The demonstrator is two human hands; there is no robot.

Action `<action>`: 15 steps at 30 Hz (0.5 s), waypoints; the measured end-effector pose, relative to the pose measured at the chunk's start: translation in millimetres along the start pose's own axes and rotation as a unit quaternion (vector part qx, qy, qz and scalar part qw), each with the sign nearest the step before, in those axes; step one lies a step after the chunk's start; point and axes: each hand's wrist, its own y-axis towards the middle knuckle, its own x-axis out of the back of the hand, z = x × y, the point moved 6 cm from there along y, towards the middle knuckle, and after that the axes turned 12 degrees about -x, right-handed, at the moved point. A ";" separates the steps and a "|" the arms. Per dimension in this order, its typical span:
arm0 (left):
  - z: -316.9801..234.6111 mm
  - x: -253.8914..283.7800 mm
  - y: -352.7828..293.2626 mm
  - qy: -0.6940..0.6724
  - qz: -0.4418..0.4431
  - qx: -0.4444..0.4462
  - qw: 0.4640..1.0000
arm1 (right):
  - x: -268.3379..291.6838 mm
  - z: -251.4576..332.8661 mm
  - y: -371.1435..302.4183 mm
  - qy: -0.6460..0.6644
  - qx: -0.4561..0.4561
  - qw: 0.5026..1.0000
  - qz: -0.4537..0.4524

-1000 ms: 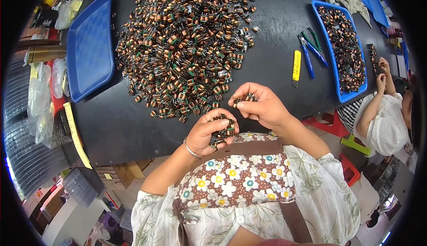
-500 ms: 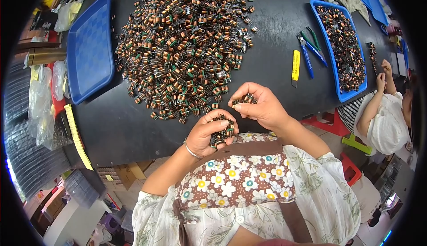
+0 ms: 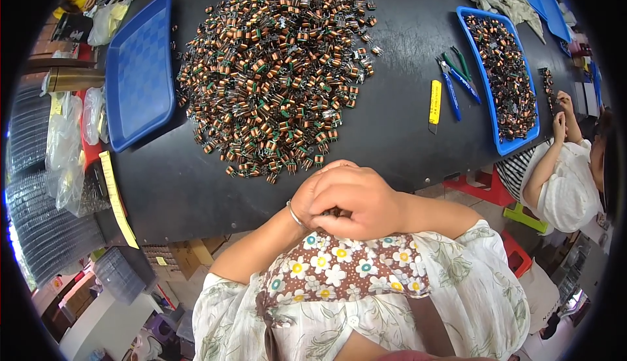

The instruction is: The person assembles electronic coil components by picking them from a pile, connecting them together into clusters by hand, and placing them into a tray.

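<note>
My right hand (image 3: 362, 197) is closed over my left hand (image 3: 307, 194) at the near edge of the black table. Between the palms a few small copper-wound coils (image 3: 336, 212) peek out through a gap by the right thumb; the rest of the handful is hidden. A bracelet circles my left wrist. Just beyond my hands rises a big heap of the same coils (image 3: 274, 73), with copper windings, dark cores, thin metal pins and some green parts.
An empty-looking blue tray (image 3: 138, 73) lies left of the heap. To the right are a yellow utility knife (image 3: 435, 103), blue-handled cutters (image 3: 450, 90), green-handled pliers (image 3: 462, 67) and a blue tray rim (image 3: 484, 77) around more coils. A co-worker's hands (image 3: 562, 113) work at far right.
My right hand has come left and closed over my left hand, covering the coils that both held in view. The tabletop has shifted slightly in the picture.
</note>
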 end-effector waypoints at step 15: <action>-3.6 -7.5 3.7 -0.086 -0.064 0.046 0.993 | 38.3 -20.7 -9.0 0.126 -0.120 0.985 -0.015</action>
